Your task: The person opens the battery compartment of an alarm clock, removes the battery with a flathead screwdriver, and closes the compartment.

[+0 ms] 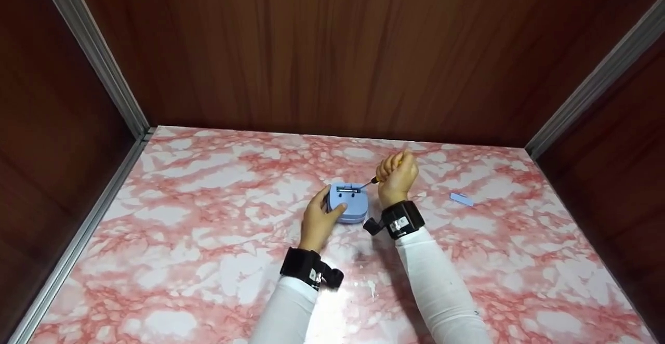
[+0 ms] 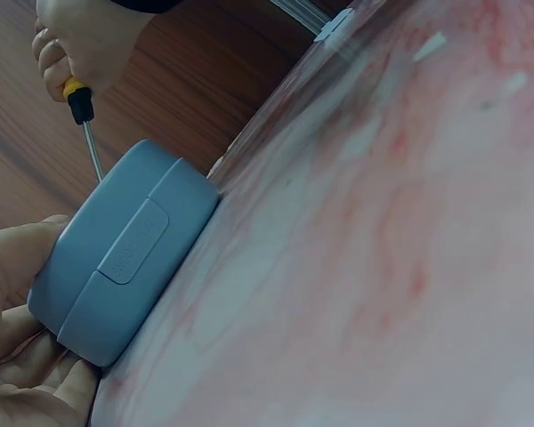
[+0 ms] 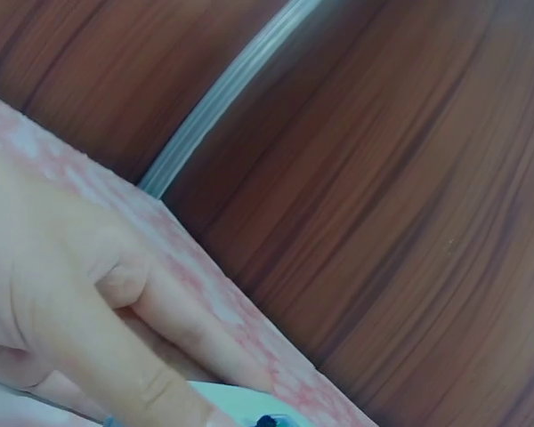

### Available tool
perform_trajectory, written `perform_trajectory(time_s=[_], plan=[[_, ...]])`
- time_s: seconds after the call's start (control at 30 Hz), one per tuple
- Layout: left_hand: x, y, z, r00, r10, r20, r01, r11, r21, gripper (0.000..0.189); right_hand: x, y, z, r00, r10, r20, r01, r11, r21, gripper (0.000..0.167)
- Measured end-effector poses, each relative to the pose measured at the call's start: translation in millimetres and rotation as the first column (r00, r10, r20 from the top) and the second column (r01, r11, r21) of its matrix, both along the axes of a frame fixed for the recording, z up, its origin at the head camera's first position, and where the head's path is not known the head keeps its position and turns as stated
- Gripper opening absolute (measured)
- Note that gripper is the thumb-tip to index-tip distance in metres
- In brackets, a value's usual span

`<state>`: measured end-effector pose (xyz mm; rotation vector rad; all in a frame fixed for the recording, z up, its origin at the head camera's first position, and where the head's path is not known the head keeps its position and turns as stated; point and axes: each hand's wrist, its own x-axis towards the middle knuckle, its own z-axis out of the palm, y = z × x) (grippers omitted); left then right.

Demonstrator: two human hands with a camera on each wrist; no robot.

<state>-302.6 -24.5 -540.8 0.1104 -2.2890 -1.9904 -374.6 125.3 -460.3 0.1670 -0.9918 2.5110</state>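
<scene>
A rounded light-blue plastic case (image 1: pixel 354 209) lies on the table, an open slot and two dark holes on its upper face. My left hand (image 1: pixel 318 220) grips its left side, thumb on top and fingers round the edge. My right hand (image 1: pixel 397 177) holds a screwdriver (image 1: pixel 374 180) by its yellow and black handle. The metal shaft slants down to the right end of the slot. In the left wrist view, the case (image 2: pixel 129 253) shows a front tab, and the screwdriver (image 2: pixel 82 105) stands behind it. The right wrist view catches the left hand (image 3: pixel 89 302) over the case (image 3: pixel 240 402).
A small flat blue piece (image 1: pixel 461 199) lies on the table to the right of the hands. The red and white marbled table (image 1: pixel 208 229) is bounded by brown wood-grain panels (image 1: pixel 322 58) and metal corner posts (image 1: pixel 98 48).
</scene>
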Motion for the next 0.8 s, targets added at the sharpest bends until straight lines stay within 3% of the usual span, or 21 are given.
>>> perform_trajectory(time_s=[0.23, 0.33, 0.57, 0.8], plan=[[0.8, 2.6, -1.3, 1.0, 0.005, -0.01, -0.005, 1.0, 0.004, 0.07, 0.8, -4.7, -5.9, 1.0, -0.007, -0.031, 0.01, 0.995, 0.095, 0.052], [0.0, 2.7, -1.0, 1.0, -0.006, -0.025, 0.006, 1.0, 0.027, 0.069, 1.3, -11.0, -7.3, 0.998, 0.01, -0.059, 0.0, 0.984, 0.18, 0.051], [0.4, -0.4, 0.6, 1.0, -0.005, -0.008, 0.005, 0.999, 0.038, 0.068, -4.7, -22.7, -6.3, 0.984, 0.148, -0.096, -0.089, 0.886, 0.454, 0.054], [0.9, -0.2, 1.1, 1.0, -0.012, -0.012, 0.013, 0.998, 0.069, 0.071, -16.2, -15.0, 1.2, 0.983, 0.175, 0.053, -0.182, 0.906, 0.382, 0.059]])
